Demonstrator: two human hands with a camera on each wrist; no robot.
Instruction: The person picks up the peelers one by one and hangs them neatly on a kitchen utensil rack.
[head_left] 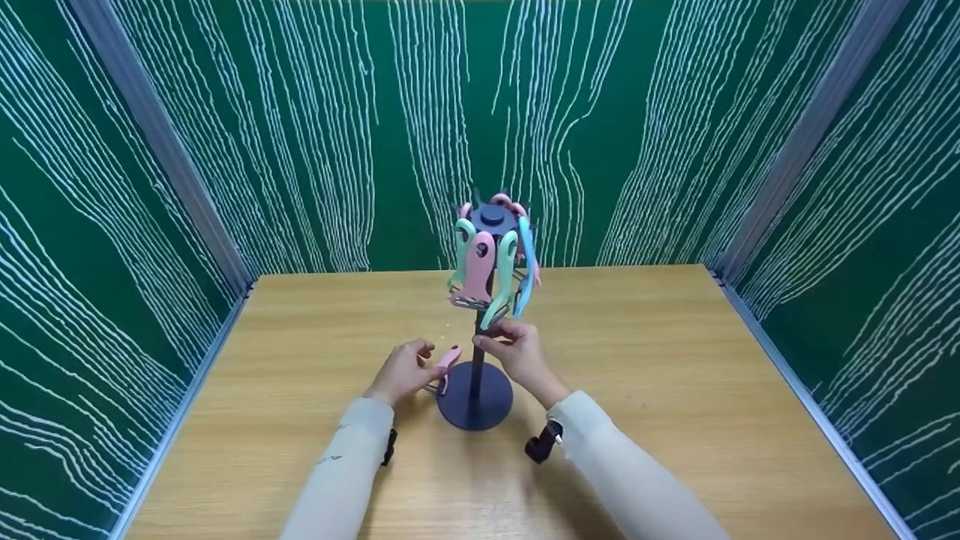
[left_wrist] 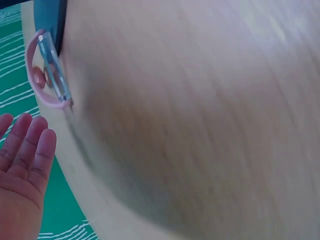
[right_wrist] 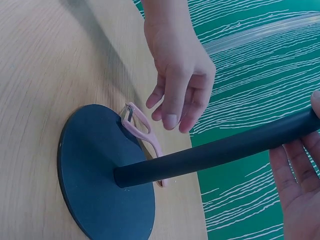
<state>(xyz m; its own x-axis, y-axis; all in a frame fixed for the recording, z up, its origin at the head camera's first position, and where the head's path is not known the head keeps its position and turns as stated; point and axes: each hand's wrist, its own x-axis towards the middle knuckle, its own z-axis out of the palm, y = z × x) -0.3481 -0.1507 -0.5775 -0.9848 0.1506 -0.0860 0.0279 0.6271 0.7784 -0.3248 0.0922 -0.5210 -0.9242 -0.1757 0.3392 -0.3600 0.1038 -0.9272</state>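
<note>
A dark round-based stand [head_left: 487, 414] rises from the table, its pole [right_wrist: 215, 152] tilted across the right wrist view. My right hand [head_left: 523, 358] grips that pole below the hanging peelers, thumb on one side and fingers on the other. A pink Y-shaped peeler [right_wrist: 146, 131] lies at the base's left edge, its metal blade [left_wrist: 55, 67] plain in the left wrist view. My left hand [head_left: 405, 371] hovers beside this peeler with loosely bent fingers, apart from it in the right wrist view. Above, a pink peeler [head_left: 478, 274], green peelers [head_left: 502, 274] and a blue peeler [head_left: 527, 262] hang from the stand's hooks.
The wooden table [head_left: 645, 420] spreads around the stand. Green walls with white wavy lines [head_left: 420, 135] enclose it at the back and sides, with metal posts [head_left: 802, 135] at the corners. More peelers, partly hidden, hang at the rack's far side.
</note>
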